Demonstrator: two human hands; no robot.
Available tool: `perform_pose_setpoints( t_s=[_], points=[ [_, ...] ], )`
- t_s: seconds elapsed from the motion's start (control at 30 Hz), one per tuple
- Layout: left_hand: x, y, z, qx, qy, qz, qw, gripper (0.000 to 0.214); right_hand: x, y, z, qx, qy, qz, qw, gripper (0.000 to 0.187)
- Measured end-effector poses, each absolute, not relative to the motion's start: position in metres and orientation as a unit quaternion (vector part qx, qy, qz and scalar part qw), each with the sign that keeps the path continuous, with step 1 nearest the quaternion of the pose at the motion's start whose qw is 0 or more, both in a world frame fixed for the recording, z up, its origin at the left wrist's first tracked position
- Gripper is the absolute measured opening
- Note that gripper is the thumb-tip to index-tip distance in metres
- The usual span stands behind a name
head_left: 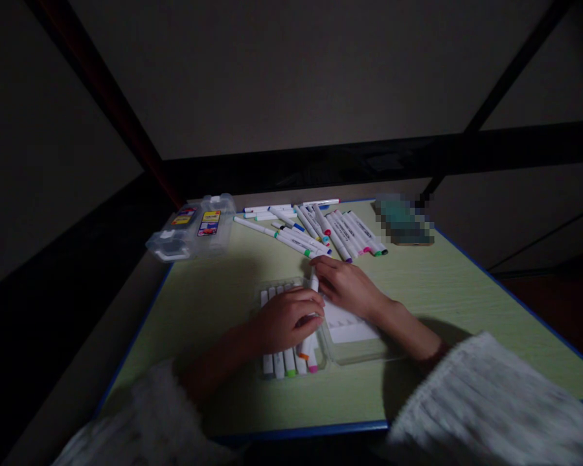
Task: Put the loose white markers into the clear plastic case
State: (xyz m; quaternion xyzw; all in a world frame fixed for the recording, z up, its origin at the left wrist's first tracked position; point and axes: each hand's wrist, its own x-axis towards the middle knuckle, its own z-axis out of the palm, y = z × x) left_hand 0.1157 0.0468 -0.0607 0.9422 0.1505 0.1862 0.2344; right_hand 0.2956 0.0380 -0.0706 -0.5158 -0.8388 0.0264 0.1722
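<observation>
An open clear plastic case (327,357) lies on the table in front of me, its left half holding several white markers (278,364) side by side. A white marker with an orange end (307,346) slants over the right side of that row. My left hand (287,318) rests above the row, its fingers curled over the middle of this marker. At the marker's far end, my right hand (346,283) is closed with its fingertips on it. White paper or a white insert (347,327) shows in the case's right half, partly under my right wrist.
Several loose markers (296,241) lie scattered toward the back, with more lined up (352,234) to their right. A closed clear case with labels (194,226) sits at the back left edge. A blurred-out phone-like object (404,221) lies at the back right. The table (214,323) has blue edging.
</observation>
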Motion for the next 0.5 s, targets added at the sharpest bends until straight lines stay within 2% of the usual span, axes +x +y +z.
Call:
perform_pose_setpoints(
  t_s=[0.5],
  points=[
    [0.1158, 0.0460, -0.0590, 0.947, 0.150, 0.172, 0.224, 0.018, 0.2952, 0.0390, -0.0714, -0.509, -0.840, 0.040, 0.186, 0.011]
  ],
)
